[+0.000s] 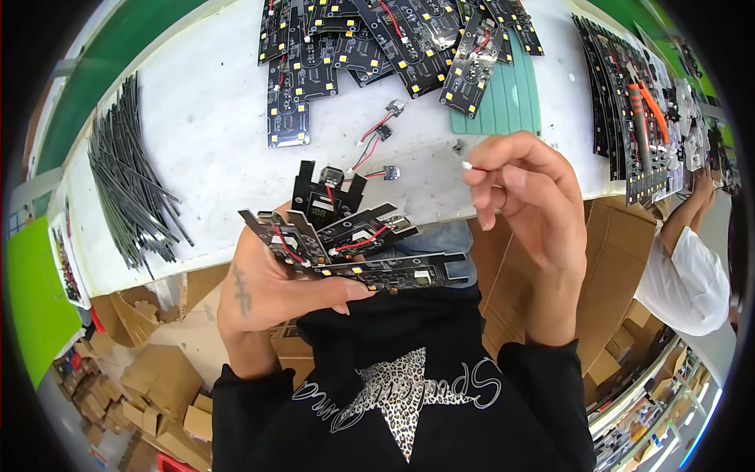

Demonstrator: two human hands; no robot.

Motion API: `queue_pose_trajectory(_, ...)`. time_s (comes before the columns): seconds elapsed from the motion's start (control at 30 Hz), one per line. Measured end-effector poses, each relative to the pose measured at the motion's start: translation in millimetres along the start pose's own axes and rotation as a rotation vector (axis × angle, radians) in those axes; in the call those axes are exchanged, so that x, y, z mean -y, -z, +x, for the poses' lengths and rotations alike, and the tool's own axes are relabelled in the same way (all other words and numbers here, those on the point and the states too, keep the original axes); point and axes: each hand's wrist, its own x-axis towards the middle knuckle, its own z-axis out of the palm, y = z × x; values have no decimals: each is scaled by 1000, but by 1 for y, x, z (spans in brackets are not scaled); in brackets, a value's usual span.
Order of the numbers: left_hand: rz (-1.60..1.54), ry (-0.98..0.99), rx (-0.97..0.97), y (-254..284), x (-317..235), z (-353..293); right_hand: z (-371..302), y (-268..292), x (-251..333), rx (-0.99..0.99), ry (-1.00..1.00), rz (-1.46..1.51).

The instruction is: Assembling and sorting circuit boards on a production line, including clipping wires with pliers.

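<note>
My left hand is closed around several black circuit boards, fanned out at different angles in front of my body. Short red wires run across some of these boards, and yellowish LEDs show on the nearest one. My right hand is raised to the right of the boards, apart from them. Its thumb and index finger pinch a small white wire connector; a little dark part shows just beyond it, partly blurred. Loose small connectors with red and black wires lie on the white table beyond my hands.
Many LED circuit boards are heaped at the far side, partly on a green mat. Black cable ties lie at left. More boards and orange-handled pliers are at right. Another person sits at far right; cardboard boxes stand below.
</note>
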Motion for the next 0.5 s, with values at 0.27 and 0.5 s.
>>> queue_pose_trajectory(0.27, 105, 73, 76, -4, -5, 4, 12, -29, 13, 279, -83, -469)
queue_pose_trajectory(0.5, 119, 80, 98, -2, -1, 6, 18, -37, 16, 307, 44, -747)
